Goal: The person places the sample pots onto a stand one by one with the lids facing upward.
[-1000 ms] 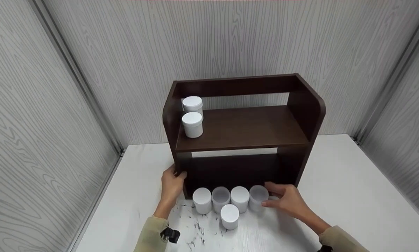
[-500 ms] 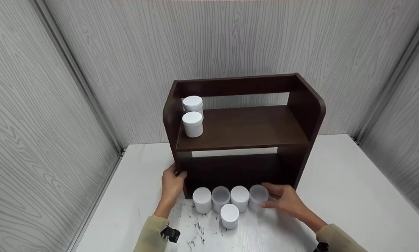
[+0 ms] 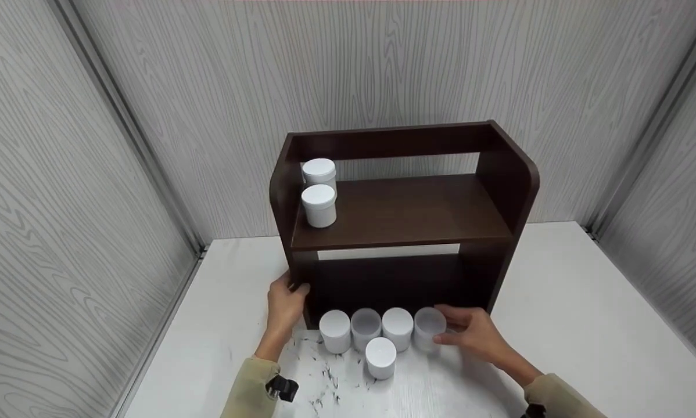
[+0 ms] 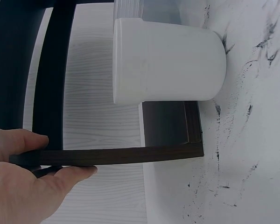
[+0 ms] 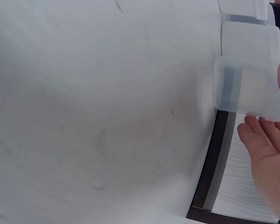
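My left hand [image 3: 285, 306] grips the left side panel of a dark brown shelf unit [image 4: 121, 155], thumb on one face and fingers on the other. A row of jars stands at the unit's lower front: a white jar [image 3: 336, 332] at left, a translucent jar [image 3: 366, 330], another white jar [image 3: 398, 330] and a translucent jar [image 5: 245, 88] at right. My right hand [image 3: 479, 335] holds that right-end jar between thumb and fingers; in the right wrist view the fingertips [image 5: 246, 130] meet its side. One more white jar [image 3: 381, 359] stands in front of the row.
Two white lidded jars, a rear jar [image 3: 319, 170] and a front jar [image 3: 319, 206], stand at the left of the upper shelf [image 3: 406, 212]. The white table [image 3: 586, 325] has dark marks near the jars. Grey wood-grain walls [image 3: 383, 64] enclose the back and sides.
My right hand has shifted slightly left around the right-end translucent jar. My left hand stays on the side panel, and the jars stand as before.
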The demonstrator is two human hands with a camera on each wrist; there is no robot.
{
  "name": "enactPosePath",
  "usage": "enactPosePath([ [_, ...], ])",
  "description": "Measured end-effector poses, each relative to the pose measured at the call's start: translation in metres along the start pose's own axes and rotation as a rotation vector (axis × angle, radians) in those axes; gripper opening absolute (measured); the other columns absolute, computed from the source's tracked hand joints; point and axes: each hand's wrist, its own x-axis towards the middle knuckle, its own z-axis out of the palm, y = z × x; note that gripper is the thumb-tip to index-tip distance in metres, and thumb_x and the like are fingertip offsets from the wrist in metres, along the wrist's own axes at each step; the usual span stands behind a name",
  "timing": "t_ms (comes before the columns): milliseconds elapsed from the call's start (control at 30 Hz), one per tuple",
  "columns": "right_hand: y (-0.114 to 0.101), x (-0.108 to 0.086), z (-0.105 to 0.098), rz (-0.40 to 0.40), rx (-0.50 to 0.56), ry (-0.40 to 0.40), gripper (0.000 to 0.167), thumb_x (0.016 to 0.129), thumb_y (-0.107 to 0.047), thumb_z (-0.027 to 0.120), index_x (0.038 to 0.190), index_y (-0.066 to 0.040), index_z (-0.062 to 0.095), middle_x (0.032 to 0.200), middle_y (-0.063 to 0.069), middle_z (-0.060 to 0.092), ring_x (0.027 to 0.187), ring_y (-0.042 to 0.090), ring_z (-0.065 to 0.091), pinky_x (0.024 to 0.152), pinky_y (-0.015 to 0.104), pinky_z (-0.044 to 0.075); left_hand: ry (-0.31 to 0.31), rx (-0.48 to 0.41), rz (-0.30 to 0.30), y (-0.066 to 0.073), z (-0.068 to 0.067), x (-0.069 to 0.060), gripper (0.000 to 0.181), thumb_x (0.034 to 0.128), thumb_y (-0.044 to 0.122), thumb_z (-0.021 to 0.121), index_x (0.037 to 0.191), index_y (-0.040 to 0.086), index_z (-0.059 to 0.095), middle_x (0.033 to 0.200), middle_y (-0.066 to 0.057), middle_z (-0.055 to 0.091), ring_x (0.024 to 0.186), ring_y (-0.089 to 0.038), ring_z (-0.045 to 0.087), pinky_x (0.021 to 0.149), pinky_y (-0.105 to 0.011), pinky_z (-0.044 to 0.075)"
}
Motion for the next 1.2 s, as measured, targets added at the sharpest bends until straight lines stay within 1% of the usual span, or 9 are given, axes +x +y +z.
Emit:
enactPosePath([
  [167,0.000,-0.005,-0.004,0.023,0.048,-0.035,0.071,0.084,-0.008,0.090,0.141,0.015,0.056,0.143,0.033,0.055,0.124,0.045,0.063,0.099,0.038,0.056,0.000,0.003,0.010,0.000,0.000,0.000,0.053,0.1000,0.001,0.057,0.149,-0.016,0.045,0.144,-0.035,0.054,0.134,-0.048,0.055,0.107,-0.051,0.050],
  [267,0.001,-0.004,-0.005,0.051,0.102,-0.062,0.075,0.084,-0.006,0.089,0.145,0.015,0.051,0.149,0.034,0.049,0.129,0.046,0.058,0.101,0.036,0.054,0.005,0.009,0.009,0.001,-0.001,0.001,0.054,0.0995,0.001,0.057,0.149,-0.016,0.045,0.144,-0.035,0.054,0.135,-0.047,0.054,0.109,-0.052,0.048],
  [367,0.001,-0.001,-0.005,0.066,0.126,-0.085,0.077,0.085,-0.005,0.088,0.148,0.014,0.049,0.153,0.033,0.045,0.135,0.047,0.053,0.105,0.037,0.051,0.009,0.014,0.002,0.001,-0.001,0.002,0.053,0.0994,0.001,0.057,0.148,-0.016,0.046,0.144,-0.035,0.054,0.136,-0.047,0.053,0.109,-0.052,0.047],
  [500,0.000,0.002,-0.003,0.062,0.099,-0.092,0.076,0.085,-0.008,0.088,0.148,0.011,0.052,0.152,0.029,0.049,0.138,0.046,0.051,0.110,0.042,0.048,0.011,0.011,0.002,0.001,-0.001,0.002,0.053,0.0995,0.002,0.057,0.148,-0.015,0.047,0.144,-0.035,0.055,0.135,-0.046,0.054,0.109,-0.052,0.048],
  [633,0.000,0.000,-0.002,0.054,0.077,-0.090,0.072,0.084,-0.009,0.088,0.146,0.009,0.056,0.149,0.027,0.054,0.135,0.045,0.054,0.109,0.045,0.047,0.011,0.001,0.010,0.001,0.000,0.001,0.053,0.0993,0.001,0.057,0.148,-0.015,0.047,0.144,-0.034,0.055,0.134,-0.046,0.055,0.108,-0.051,0.049],
  [733,0.000,-0.003,-0.002,0.051,0.086,-0.094,0.071,0.084,-0.008,0.088,0.145,0.010,0.056,0.147,0.027,0.056,0.134,0.045,0.055,0.108,0.045,0.048,0.011,-0.005,0.004,0.000,0.000,0.000,0.052,0.0995,0.001,0.057,0.149,-0.014,0.047,0.144,-0.034,0.055,0.134,-0.046,0.055,0.108,-0.051,0.049],
  [833,0.000,-0.007,-0.002,0.050,0.100,-0.099,0.071,0.084,-0.007,0.089,0.145,0.011,0.056,0.146,0.027,0.057,0.134,0.045,0.055,0.108,0.045,0.049,0.012,-0.007,-0.001,0.000,0.000,-0.002,0.052,0.0995,0.001,0.058,0.149,-0.014,0.048,0.145,-0.033,0.056,0.134,-0.045,0.055,0.109,-0.051,0.049],
  [1033,-0.001,-0.008,-0.004,0.066,0.100,-0.104,0.075,0.084,-0.009,0.089,0.147,0.010,0.054,0.149,0.027,0.054,0.136,0.046,0.052,0.111,0.047,0.045,0.001,-0.006,0.014,0.000,-0.001,-0.002,0.052,0.1005,0.000,0.056,0.149,-0.015,0.046,0.144,-0.035,0.054,0.135,-0.048,0.054,0.109,-0.054,0.048],
  [1200,0.000,-0.008,-0.004,0.065,0.111,-0.104,0.075,0.083,-0.008,0.089,0.147,0.011,0.054,0.149,0.028,0.054,0.137,0.046,0.052,0.111,0.046,0.046,0.001,-0.004,0.001,-0.001,0.000,-0.001,0.053,0.1011,0.001,0.056,0.150,-0.015,0.044,0.146,-0.034,0.054,0.136,-0.047,0.053,0.109,-0.053,0.048],
])
